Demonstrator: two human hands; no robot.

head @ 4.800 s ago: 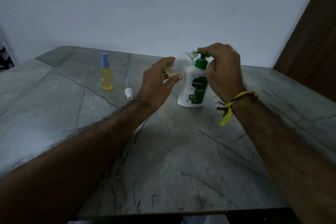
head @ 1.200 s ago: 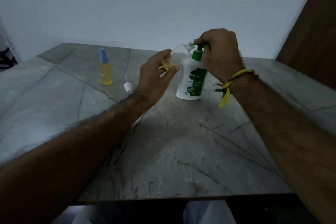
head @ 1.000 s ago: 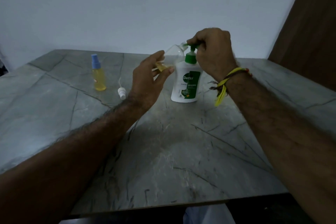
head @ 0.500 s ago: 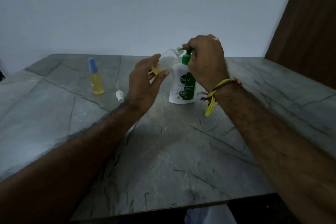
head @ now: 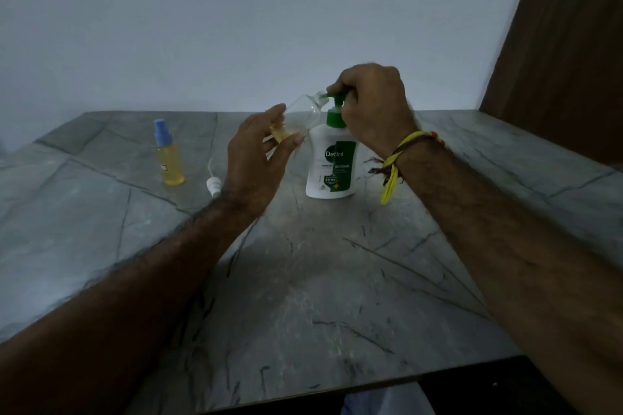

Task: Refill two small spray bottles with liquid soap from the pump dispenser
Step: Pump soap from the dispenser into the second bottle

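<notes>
A white pump dispenser (head: 332,165) with a green label and green pump stands upright on the grey stone table (head: 303,280). My right hand (head: 374,111) is closed over its pump head. My left hand (head: 259,158) holds a small clear spray bottle (head: 300,114) tilted, its open neck against the pump nozzle; a little yellow liquid lies at its lower end. A second small spray bottle (head: 168,155), full of yellow liquid and capped in blue, stands upright to the left. A loose white spray cap (head: 213,184) with its tube lies on the table between them.
A pale wall rises behind the table. A brown wooden panel (head: 566,44) stands at the right. The table's near edge (head: 337,391) runs across the bottom, with light cloth showing below it.
The pump head under my right hand went down, up and down again. My left hand kept the clear bottle at the nozzle throughout. The camera drifted a little.
</notes>
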